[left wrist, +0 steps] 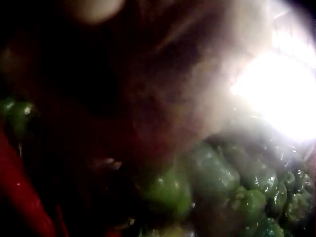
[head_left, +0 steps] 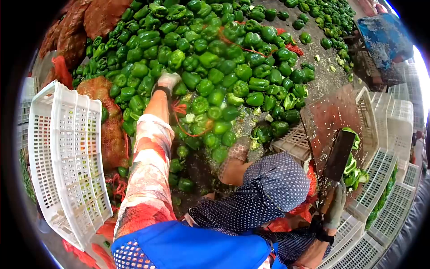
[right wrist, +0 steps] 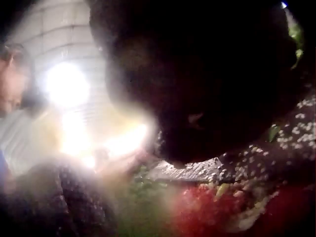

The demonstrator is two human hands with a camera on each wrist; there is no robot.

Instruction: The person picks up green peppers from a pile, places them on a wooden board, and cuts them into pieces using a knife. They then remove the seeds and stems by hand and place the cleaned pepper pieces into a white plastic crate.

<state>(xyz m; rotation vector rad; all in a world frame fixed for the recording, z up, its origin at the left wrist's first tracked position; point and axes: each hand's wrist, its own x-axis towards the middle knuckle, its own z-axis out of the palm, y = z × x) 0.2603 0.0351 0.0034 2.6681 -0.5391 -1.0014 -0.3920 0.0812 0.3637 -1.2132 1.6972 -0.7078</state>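
Observation:
In the head view my gloved left hand [head_left: 168,81] reaches into a big heap of green bell peppers [head_left: 191,80], right at several of them. Its fingertips are hidden there, and I cannot tell whether they hold a pepper. The left wrist view is dark and blurred, with bell peppers [left wrist: 170,190] just below the hand. My gloved right hand [head_left: 335,205] grips a cleaver [head_left: 339,154] by its handle, low at the right. The broad dark blade lies over a seed-strewn board [head_left: 320,119], beside cut pepper pieces [head_left: 354,172]. Dark shadow covers most of the right wrist view.
A white plastic crate [head_left: 67,166] stands tilted at the left, near a filled orange mesh sack [head_left: 101,96]. More crates [head_left: 385,188] line the right side. Red netting string [head_left: 188,133] lies among the peppers. My bent knee [head_left: 277,179] is between heap and board.

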